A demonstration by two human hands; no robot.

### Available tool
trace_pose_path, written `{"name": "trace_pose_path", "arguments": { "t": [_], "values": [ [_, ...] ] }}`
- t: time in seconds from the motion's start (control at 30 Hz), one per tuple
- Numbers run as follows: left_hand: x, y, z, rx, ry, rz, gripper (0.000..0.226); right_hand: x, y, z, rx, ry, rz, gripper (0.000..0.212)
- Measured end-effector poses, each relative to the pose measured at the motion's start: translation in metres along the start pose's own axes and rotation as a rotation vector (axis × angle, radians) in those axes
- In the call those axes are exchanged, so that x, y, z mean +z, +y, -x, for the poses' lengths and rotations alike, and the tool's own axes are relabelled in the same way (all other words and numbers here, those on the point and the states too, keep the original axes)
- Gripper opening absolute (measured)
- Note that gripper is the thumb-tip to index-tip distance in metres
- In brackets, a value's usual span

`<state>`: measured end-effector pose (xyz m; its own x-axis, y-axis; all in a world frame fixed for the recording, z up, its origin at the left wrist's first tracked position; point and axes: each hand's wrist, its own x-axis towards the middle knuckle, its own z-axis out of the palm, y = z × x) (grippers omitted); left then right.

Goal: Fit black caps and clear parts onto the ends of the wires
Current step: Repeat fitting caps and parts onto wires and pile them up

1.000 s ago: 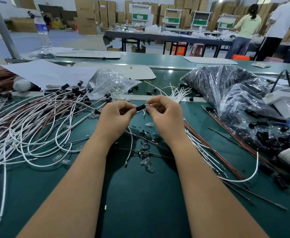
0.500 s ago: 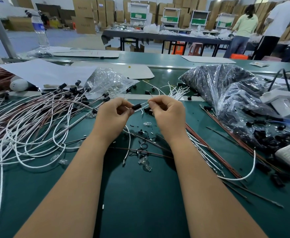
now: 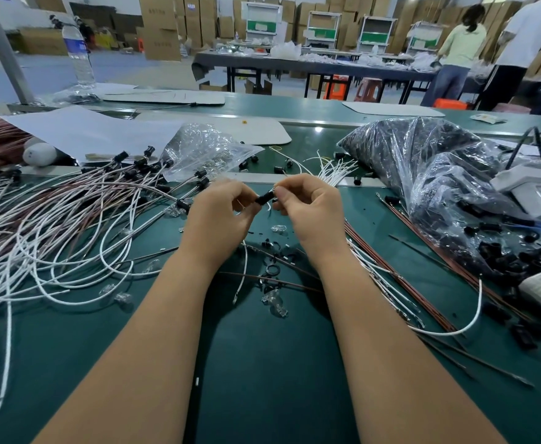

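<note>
A: What do the hands do now, nearest to us?

B: Above the green table (image 3: pixel 262 379), the left hand (image 3: pixel 218 216) and the right hand (image 3: pixel 311 213) meet. Both pinch one black cap (image 3: pixel 265 198) between fingertips and thumbs. The cap is in the air between the two hands, tilted. I judge that a wire goes into it, but the wire end is hidden by the fingers.

A: And on the table under the hands?

B: A few clear parts (image 3: pixel 274 302) and small black rings lie loose, near the wrists. I count about six clear parts, but they are hard to see.

A: How much is finished?

B: Left of the hands lies a pile of wires (image 3: pixel 54 225) with black caps already on the ends; I count more than ten capped ends. Right of the hands lie bare wires (image 3: pixel 391 283), white and brown, more than ten, so I think much work is left.

A: Farther away?

B: Beyond the hands, one small clear bag (image 3: pixel 205 149), and to the right one big bag of caps (image 3: pixel 423 161), too many to count. Behind the table, one bottle (image 3: pixel 78 52).
</note>
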<state>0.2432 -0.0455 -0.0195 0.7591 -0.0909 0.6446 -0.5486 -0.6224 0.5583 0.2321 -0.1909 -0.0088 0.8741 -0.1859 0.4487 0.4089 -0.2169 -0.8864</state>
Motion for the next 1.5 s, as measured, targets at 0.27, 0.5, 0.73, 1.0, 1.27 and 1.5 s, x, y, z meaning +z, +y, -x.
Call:
{"name": "trace_pose_path", "arguments": {
  "t": [0.27, 0.5, 0.73, 1.0, 1.27, 1.5],
  "values": [
    [0.0029, 0.0039, 0.0001, -0.136, -0.030, 0.156, 0.007, 0.0003, -0.0003, 0.0011, -0.019, -0.002, 0.035, 0.025],
    [0.0015, 0.0014, -0.0013, 0.011, 0.026, -0.038, 0.006, 0.0047, -0.0003, 0.0027, -0.094, 0.030, 0.129, 0.010],
    [0.0077, 0.0057, -0.0002, -0.138, -0.032, 0.149, 0.008, 0.0040, -0.0004, 0.0022, -0.079, 0.078, 0.121, 0.013],
    [0.0094, 0.0038, -0.0009, -0.155, 0.012, 0.165, 0.006, 0.0061, -0.0005, 0.0007, 0.003, 0.105, 0.018, 0.013],
    [0.0088, 0.0015, -0.0006, -0.154, 0.033, 0.130, 0.008, 0.0078, -0.0022, 0.0026, 0.022, 0.027, -0.005, 0.011],
    [0.0089, 0.0053, 0.0004, -0.137, 0.028, 0.179, 0.006, 0.0091, 0.0014, 0.0015, -0.014, 0.036, 0.053, 0.026]
  ]
}}
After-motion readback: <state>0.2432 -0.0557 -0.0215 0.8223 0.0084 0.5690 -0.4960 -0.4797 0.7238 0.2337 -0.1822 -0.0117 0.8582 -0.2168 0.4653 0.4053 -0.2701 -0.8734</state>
